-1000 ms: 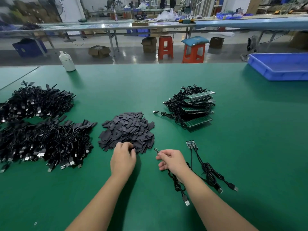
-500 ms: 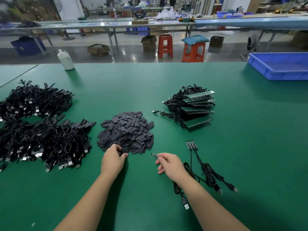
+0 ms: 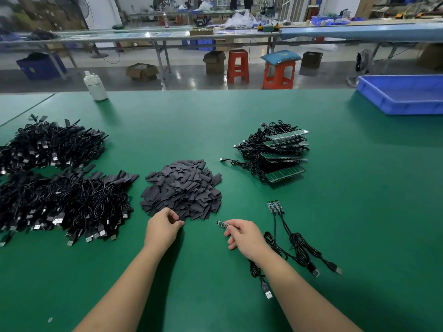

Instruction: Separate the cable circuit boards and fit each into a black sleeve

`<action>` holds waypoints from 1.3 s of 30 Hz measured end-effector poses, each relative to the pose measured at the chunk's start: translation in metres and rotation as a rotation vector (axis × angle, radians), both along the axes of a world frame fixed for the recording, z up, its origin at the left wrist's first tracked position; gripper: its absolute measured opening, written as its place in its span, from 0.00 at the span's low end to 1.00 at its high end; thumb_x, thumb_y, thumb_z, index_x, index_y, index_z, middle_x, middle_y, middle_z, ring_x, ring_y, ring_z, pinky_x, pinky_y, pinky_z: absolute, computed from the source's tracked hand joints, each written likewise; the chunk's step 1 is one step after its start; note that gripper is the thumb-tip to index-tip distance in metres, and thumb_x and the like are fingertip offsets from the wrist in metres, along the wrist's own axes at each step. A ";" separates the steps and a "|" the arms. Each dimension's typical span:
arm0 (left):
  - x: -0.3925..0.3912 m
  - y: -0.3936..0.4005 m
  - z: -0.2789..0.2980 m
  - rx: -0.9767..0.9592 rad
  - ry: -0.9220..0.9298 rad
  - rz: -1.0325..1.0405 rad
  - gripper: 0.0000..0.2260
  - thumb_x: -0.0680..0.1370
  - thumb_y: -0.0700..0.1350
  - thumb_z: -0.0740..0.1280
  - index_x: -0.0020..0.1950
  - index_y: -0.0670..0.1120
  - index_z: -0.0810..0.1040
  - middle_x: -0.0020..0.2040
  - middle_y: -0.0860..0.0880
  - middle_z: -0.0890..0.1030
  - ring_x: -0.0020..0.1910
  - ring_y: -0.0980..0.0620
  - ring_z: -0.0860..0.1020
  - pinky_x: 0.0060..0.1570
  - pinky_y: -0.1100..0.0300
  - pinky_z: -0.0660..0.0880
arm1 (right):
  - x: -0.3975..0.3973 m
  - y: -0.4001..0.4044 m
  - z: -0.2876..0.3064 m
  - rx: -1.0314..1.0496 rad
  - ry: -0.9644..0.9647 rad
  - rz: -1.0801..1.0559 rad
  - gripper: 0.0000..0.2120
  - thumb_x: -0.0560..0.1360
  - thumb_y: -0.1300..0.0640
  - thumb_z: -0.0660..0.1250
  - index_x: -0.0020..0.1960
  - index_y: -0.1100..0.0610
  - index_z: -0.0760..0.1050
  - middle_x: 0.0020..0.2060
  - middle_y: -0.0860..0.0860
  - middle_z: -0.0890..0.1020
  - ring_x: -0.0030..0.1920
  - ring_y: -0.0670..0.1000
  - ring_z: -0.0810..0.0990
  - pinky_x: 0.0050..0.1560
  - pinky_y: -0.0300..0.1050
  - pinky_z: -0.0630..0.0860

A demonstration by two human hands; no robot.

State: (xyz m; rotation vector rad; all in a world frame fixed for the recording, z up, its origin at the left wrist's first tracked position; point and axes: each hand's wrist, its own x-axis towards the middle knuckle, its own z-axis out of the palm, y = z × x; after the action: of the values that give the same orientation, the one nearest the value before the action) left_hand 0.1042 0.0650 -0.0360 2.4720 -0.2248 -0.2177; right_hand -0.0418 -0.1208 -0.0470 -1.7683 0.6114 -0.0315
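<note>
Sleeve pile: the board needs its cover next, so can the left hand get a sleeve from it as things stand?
Probably yes. The left hand already rests at the near edge of the sleeve pile, fingers curled onto the nearest pieces, with nothing lying between them.

A white plastic bottle (image 3: 95, 86) stands upright near the far edge of the green table (image 3: 359, 212), towards the left. At the far right a blue plastic tray (image 3: 405, 95) sits on the same table, running out of view. Beyond the table, on the shiny grey floor, are two red stools: one bare (image 3: 237, 66), the other (image 3: 279, 74) topped with a blue cushion (image 3: 281, 56). Open cardboard boxes lie about them: one (image 3: 142, 72) to the left, one (image 3: 214, 61) just beside the bare stool, one darker (image 3: 311, 59) to the right. A long workbench (image 3: 167, 35) crosses the room behind, cluttered with what may be bags and tools. A blue crate (image 3: 40, 65) stands beneath its left end.
</note>
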 end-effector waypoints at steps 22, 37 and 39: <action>-0.055 -0.027 0.000 -0.345 0.274 -0.261 0.06 0.79 0.40 0.68 0.51 0.49 0.83 0.28 0.50 0.78 0.22 0.53 0.71 0.23 0.62 0.69 | -0.004 -0.001 0.009 -0.005 0.023 0.103 0.13 0.83 0.61 0.58 0.63 0.56 0.78 0.36 0.47 0.79 0.29 0.45 0.75 0.38 0.38 0.78; -0.072 -0.011 -0.004 -0.401 0.132 -0.284 0.09 0.77 0.38 0.71 0.52 0.51 0.84 0.30 0.54 0.80 0.29 0.61 0.75 0.35 0.72 0.70 | -0.007 -0.004 0.015 0.081 0.057 0.149 0.13 0.83 0.62 0.59 0.63 0.56 0.77 0.37 0.49 0.80 0.30 0.46 0.73 0.33 0.39 0.77; -0.073 -0.012 -0.006 -0.444 0.119 -0.256 0.10 0.76 0.37 0.71 0.50 0.51 0.85 0.31 0.55 0.81 0.29 0.61 0.76 0.36 0.72 0.71 | -0.006 -0.004 0.015 0.081 0.061 0.163 0.12 0.82 0.62 0.59 0.62 0.57 0.77 0.36 0.48 0.79 0.28 0.45 0.72 0.31 0.39 0.76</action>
State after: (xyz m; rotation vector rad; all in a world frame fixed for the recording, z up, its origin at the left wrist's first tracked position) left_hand 0.0310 0.0525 -0.0424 1.9801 -0.4832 -0.3782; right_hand -0.0483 -0.1252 -0.0318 -1.7398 0.5036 0.1581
